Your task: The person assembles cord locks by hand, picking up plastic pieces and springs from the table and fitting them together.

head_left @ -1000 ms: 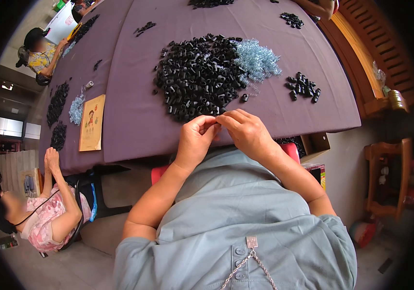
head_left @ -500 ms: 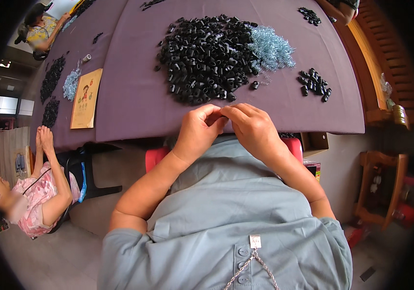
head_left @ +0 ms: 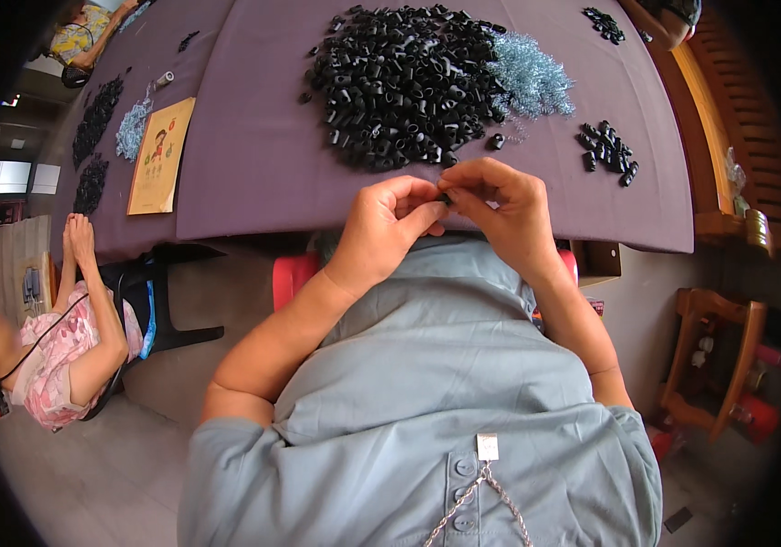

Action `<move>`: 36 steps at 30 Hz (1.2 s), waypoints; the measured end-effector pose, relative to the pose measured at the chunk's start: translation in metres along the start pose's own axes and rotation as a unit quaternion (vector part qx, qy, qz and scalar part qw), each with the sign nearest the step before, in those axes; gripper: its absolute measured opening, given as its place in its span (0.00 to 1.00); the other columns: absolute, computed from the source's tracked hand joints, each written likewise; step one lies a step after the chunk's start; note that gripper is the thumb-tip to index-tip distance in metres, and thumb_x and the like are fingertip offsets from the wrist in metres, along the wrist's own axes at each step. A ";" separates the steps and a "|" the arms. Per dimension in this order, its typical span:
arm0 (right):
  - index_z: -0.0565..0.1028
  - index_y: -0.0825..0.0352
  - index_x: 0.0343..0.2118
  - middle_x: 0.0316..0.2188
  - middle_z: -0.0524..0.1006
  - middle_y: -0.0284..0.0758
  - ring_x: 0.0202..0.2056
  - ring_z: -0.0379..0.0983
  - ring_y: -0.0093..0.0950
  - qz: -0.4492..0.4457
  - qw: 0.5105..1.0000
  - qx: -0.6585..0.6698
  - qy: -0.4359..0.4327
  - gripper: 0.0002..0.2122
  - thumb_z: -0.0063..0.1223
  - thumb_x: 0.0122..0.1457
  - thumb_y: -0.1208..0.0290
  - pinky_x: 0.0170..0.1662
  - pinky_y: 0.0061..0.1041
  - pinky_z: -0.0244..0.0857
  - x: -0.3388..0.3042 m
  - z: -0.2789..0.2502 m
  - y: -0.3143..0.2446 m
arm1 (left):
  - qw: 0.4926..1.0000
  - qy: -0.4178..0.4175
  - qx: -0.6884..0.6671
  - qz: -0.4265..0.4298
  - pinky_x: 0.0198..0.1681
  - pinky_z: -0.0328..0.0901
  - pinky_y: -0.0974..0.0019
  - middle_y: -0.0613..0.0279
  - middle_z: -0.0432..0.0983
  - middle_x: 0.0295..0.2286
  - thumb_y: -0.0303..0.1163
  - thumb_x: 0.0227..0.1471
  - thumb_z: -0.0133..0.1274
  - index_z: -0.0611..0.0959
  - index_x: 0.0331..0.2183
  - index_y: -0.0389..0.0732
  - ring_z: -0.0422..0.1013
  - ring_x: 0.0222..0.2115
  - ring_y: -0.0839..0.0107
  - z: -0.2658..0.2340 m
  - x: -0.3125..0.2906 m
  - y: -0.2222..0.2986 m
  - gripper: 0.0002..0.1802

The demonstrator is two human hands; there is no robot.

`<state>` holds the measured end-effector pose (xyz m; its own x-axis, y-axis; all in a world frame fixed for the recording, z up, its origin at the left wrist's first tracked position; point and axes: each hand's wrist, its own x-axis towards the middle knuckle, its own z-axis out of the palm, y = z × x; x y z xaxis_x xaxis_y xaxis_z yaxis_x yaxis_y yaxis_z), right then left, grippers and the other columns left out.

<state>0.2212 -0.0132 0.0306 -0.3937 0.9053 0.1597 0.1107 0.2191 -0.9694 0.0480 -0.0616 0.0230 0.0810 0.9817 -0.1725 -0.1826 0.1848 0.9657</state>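
Both my hands meet just above the table's near edge, fingertips pinched together. Between them shows a small dark piece point(head_left: 446, 199), seemingly one of the short black tubes; fingers cover most of it. My left hand point(head_left: 386, 223) grips it from the left with thumb and forefinger. From the other side, the bent fingers of my right hand point(head_left: 507, 202) close on it too. Beyond the hands lies a big heap of short black plastic tubes point(head_left: 399, 87), touching a tangle of pale blue coil springs point(head_left: 532, 77) on its right. One loose black tube point(head_left: 496, 141) sits near the springs.
A smaller cluster of black pieces point(head_left: 607, 150) lies at right on the purple tablecloth point(head_left: 263, 155); another cluster point(head_left: 603, 25) is farther back. At left are a yellow booklet point(head_left: 160, 159), more springs point(head_left: 132, 129) and a seated person point(head_left: 71, 356). A wooden stool point(head_left: 714, 360) stands at right.
My hands have shifted slightly and the right fingers have lifted and turned, uncovering the dark piece between the fingertips. The view has tilted, so the heap appears higher.
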 end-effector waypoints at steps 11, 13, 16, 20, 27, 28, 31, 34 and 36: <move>0.77 0.71 0.42 0.37 0.80 0.41 0.35 0.78 0.39 -0.269 0.928 -0.253 -0.043 0.14 0.55 0.51 0.83 0.38 0.33 0.73 -0.007 0.021 -0.008 | 0.980 0.023 -0.181 -0.076 0.34 0.71 0.73 0.61 0.80 0.30 0.31 0.58 0.56 0.80 0.37 0.35 0.76 0.27 0.75 -0.016 -0.006 -0.021 0.09; 0.77 0.69 0.42 0.36 0.80 0.41 0.34 0.78 0.39 -0.153 0.977 -0.138 -0.062 0.12 0.55 0.53 0.81 0.37 0.31 0.73 -0.006 0.018 -0.007 | 0.987 0.024 -0.140 -0.078 0.34 0.71 0.72 0.61 0.80 0.30 0.32 0.58 0.55 0.80 0.38 0.37 0.76 0.28 0.75 -0.022 -0.011 -0.018 0.09; 0.78 0.68 0.40 0.32 0.78 0.39 0.32 0.76 0.40 -0.132 0.967 -0.220 0.015 0.09 0.55 0.55 0.79 0.35 0.31 0.71 0.011 0.004 0.014 | 0.994 0.039 -0.082 -0.056 0.34 0.71 0.72 0.61 0.80 0.31 0.32 0.58 0.55 0.80 0.38 0.38 0.76 0.29 0.75 -0.033 -0.012 -0.013 0.09; 0.79 0.65 0.38 0.36 0.75 0.37 0.33 0.76 0.39 -0.162 0.938 -0.306 0.022 0.08 0.56 0.54 0.78 0.36 0.33 0.71 0.022 0.002 0.027 | 0.997 0.048 -0.053 -0.014 0.33 0.72 0.72 0.61 0.79 0.31 0.32 0.59 0.54 0.78 0.38 0.38 0.75 0.28 0.76 -0.034 -0.005 -0.011 0.08; 0.79 0.62 0.39 0.39 0.73 0.36 0.35 0.76 0.37 -0.150 0.924 -0.349 0.048 0.10 0.57 0.53 0.77 0.37 0.34 0.71 0.021 -0.009 0.033 | 0.997 0.043 -0.062 -0.012 0.34 0.73 0.71 0.61 0.79 0.31 0.31 0.59 0.53 0.77 0.38 0.38 0.75 0.29 0.75 -0.040 -0.002 -0.012 0.07; 0.79 0.62 0.39 0.39 0.73 0.36 0.35 0.76 0.37 -0.150 0.923 -0.351 0.049 0.10 0.57 0.53 0.77 0.37 0.34 0.71 0.020 -0.009 0.031 | 0.997 0.039 -0.065 -0.016 0.34 0.73 0.70 0.61 0.79 0.31 0.31 0.59 0.53 0.77 0.38 0.38 0.75 0.29 0.75 -0.040 -0.003 -0.013 0.07; 0.79 0.63 0.39 0.39 0.73 0.36 0.35 0.76 0.37 -0.121 0.944 -0.303 0.046 0.10 0.58 0.52 0.78 0.37 0.34 0.71 0.018 -0.006 0.024 | 0.998 0.031 -0.061 -0.015 0.35 0.73 0.70 0.60 0.79 0.32 0.30 0.59 0.53 0.77 0.38 0.37 0.75 0.30 0.74 -0.040 -0.002 -0.013 0.07; 0.79 0.64 0.38 0.38 0.73 0.35 0.33 0.75 0.37 -0.164 0.921 -0.352 0.011 0.10 0.59 0.52 0.78 0.37 0.34 0.71 0.020 -0.004 0.022 | 0.998 0.030 -0.048 -0.014 0.35 0.73 0.70 0.60 0.79 0.32 0.29 0.59 0.53 0.77 0.38 0.37 0.76 0.30 0.74 -0.039 -0.003 -0.013 0.07; 0.79 0.65 0.36 0.36 0.74 0.35 0.30 0.74 0.35 -0.164 0.941 -0.295 0.025 0.08 0.58 0.52 0.78 0.35 0.31 0.71 0.022 -0.011 0.028 | 0.999 0.030 -0.041 -0.014 0.35 0.73 0.69 0.59 0.79 0.33 0.29 0.58 0.53 0.78 0.39 0.37 0.76 0.30 0.73 -0.040 -0.003 -0.015 0.07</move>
<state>0.2254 0.0165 0.0089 -0.4526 0.7668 0.4551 0.4845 0.6400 -0.5964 0.0117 -0.0652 0.0017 0.0288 0.9767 -0.2126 -0.2619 0.2127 0.9414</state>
